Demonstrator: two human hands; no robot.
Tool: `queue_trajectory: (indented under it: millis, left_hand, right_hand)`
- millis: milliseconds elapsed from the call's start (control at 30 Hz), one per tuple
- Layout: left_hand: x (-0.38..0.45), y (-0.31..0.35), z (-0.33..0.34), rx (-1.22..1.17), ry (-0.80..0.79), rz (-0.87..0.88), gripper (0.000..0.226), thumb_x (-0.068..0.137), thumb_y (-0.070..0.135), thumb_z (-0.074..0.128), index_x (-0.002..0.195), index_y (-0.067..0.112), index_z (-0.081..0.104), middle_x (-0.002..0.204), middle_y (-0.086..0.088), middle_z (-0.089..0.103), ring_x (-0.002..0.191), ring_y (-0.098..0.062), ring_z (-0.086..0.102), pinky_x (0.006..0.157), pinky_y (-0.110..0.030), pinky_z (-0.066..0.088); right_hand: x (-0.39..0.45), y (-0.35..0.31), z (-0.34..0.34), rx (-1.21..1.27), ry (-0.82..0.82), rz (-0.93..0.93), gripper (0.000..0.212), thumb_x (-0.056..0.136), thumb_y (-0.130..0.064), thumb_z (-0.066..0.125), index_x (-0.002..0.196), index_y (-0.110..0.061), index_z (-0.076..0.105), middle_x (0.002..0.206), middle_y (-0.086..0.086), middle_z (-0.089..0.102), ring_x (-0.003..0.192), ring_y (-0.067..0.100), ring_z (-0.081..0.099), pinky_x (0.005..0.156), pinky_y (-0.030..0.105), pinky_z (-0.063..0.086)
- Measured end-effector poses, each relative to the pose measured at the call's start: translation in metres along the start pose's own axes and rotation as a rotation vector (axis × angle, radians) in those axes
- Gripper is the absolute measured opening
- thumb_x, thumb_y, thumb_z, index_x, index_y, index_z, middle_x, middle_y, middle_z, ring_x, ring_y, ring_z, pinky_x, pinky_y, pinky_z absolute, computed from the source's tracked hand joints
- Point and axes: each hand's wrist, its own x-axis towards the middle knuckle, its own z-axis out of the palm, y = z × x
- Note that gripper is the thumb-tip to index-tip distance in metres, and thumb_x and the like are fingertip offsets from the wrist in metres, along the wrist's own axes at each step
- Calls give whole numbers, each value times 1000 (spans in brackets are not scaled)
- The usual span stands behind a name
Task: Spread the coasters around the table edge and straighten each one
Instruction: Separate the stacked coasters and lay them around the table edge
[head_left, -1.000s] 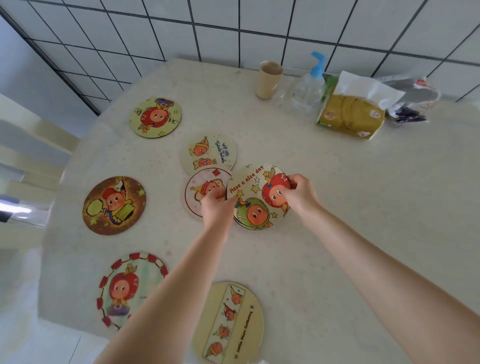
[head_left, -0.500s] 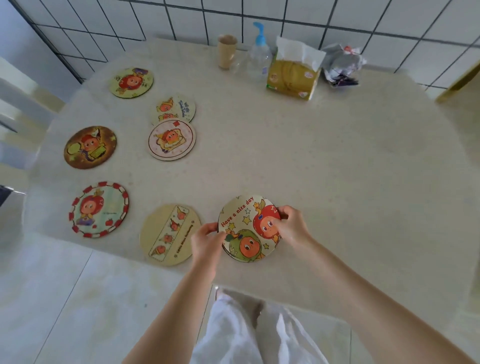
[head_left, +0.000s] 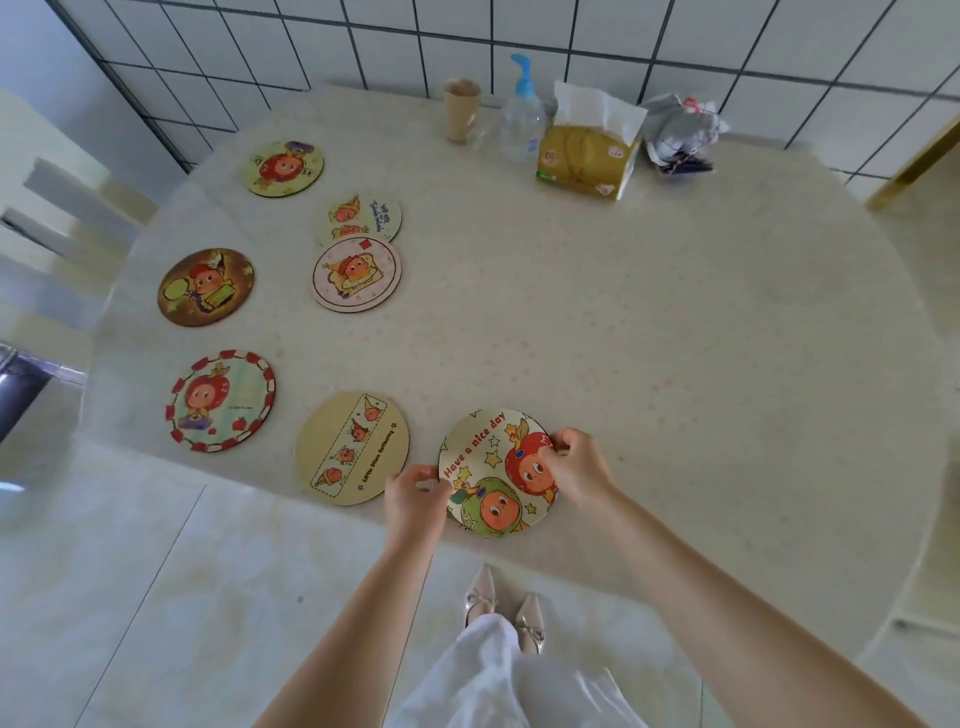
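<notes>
Holding the "Have a nice day" coaster (head_left: 496, 470) at the table's (head_left: 675, 364) near edge, your left hand (head_left: 415, 501) pinches its left rim and your right hand (head_left: 576, 467) grips its right side. Just left lies a tan coaster (head_left: 350, 448); five more coasters sit farther left.

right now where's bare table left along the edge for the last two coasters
The whole right half of the table is bare, from the Have a nice day coaster round to the tissue pack. The left edge is crowded with coasters; the back holds cup and pump bottle.
</notes>
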Motion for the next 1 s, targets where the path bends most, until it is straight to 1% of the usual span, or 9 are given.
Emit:
queue_trajectory:
  millis: [167,233,300,400,500,633,733,800,1000]
  left_hand:
    - [-7,6,4,-28,-16,34,10,80,10,62,86,16,67,88,-3,70,78,-21,64,65,-31,49]
    - [-13,11,9,-64,-39,39,12,80,8,62,90,11,68,85,-5,70,79,-25,65,73,-40,55]
    - [-21,16,18,-94,-63,42,11,81,6,63,89,12,67,84,-5,69,76,-23,63,81,-45,57]
    - [-34,20,36,-93,-110,79,15,82,4,62,85,18,65,81,0,69,72,-19,62,82,-45,57]
    - [-45,20,60,-50,-163,100,13,83,5,61,90,15,66,87,-3,71,76,-21,63,80,-46,58]
    - [-57,20,94,46,-234,122,18,86,10,60,100,15,70,91,0,73,70,-16,62,64,-32,53]
    - [-64,19,115,94,-264,140,15,85,10,61,97,16,68,89,4,71,78,-15,64,66,-28,51]
    - [-68,20,126,135,-281,165,14,85,10,61,95,20,65,81,13,64,74,-6,61,59,-22,46]
    - [-74,20,139,274,-272,293,15,90,12,57,102,16,66,89,5,65,77,-12,59,55,-19,39]
  right_hand:
    - [-7,0,-14,63,-39,9,6,91,-19,54,90,-18,60,92,5,67,91,26,66,82,46,57]
    - [-12,5,-24,97,-36,14,8,91,-18,53,86,-20,59,89,3,67,89,24,66,81,48,58]
    - [-18,12,-38,131,-28,28,10,89,-16,53,84,-21,59,85,1,66,81,19,66,74,44,60]
    - [-28,29,-62,174,-9,53,9,89,-13,52,94,-16,59,87,1,65,76,11,64,57,31,57]
    - [-37,51,-82,191,38,93,11,90,-11,52,98,-13,60,90,2,65,76,12,63,52,26,53]
    - [-48,85,-105,211,118,165,12,90,-11,54,98,-15,61,91,3,66,75,12,64,56,31,58]
    - [-50,106,-117,223,176,206,13,87,-9,55,91,-18,63,90,4,68,78,17,66,70,44,61]
    - [-49,116,-123,220,206,228,14,85,-9,56,90,-18,64,88,4,69,82,22,67,75,49,60]
    - [-50,127,-127,105,240,238,17,84,-9,54,95,-15,65,92,6,69,85,24,67,75,47,60]
